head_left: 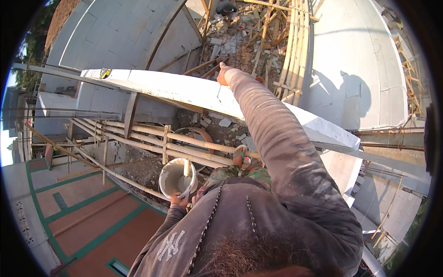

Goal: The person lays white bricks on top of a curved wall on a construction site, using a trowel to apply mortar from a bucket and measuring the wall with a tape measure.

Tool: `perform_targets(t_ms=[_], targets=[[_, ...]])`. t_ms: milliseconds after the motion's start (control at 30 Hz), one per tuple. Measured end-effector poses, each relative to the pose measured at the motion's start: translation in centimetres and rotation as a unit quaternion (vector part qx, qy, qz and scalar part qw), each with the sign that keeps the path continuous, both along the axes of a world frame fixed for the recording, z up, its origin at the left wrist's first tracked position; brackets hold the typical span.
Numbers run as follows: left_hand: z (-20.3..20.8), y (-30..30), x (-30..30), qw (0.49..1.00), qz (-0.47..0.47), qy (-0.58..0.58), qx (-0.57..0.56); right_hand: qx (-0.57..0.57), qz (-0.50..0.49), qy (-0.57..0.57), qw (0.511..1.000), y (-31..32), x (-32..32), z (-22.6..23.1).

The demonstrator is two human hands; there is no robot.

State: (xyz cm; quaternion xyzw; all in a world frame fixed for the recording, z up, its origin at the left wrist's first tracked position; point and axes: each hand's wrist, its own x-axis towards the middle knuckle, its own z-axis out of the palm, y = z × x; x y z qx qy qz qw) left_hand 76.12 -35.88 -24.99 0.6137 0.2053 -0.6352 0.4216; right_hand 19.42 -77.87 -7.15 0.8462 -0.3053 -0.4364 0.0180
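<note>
My left hand grips the near rim of a white bucket holding pale mortar and a wooden handle that sticks up out of it. My right arm in a dusty grey sleeve stretches far forward, and my right hand rests on the far edge of the white block wall top. Whether that hand holds anything cannot be seen. My feet stand on bamboo scaffold poles below the wall.
White block walls rise on both sides. Rubble and timber props lie on the ground far below at top centre. A red-and-green floor lies at lower left. A small yellow tool sits at the wall top's left end.
</note>
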Motion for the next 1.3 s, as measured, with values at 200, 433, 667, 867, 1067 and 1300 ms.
perform_targets(t_ms=[200,433,667,867,1067,1300], targets=[[1.2,-2.2,-1.7,0.999,-0.026,0.003,-0.022,-0.015,0.081,0.056,0.995,-2.4,-2.7,-4.1],[2.4,-1.5,-1.6,0.998,0.048,0.035,-0.029,0.018,0.025,-0.007,1.000,-1.2,0.6,0.6],[3.6,-2.9,-3.5,1.000,0.009,0.010,-0.026,0.029,-0.003,-0.012,1.000,-1.3,-0.5,1.0],[1.6,-1.6,-1.4,0.999,0.011,0.031,-0.010,0.020,0.037,0.004,0.999,-0.4,0.4,1.2],[2.0,-2.4,-1.8,0.999,0.002,0.037,0.007,0.009,0.100,0.065,0.993,-0.4,-0.2,-0.6],[3.0,-2.2,-2.9,0.999,-0.009,0.003,-0.032,0.006,0.107,0.073,0.992,0.1,0.5,0.6]])
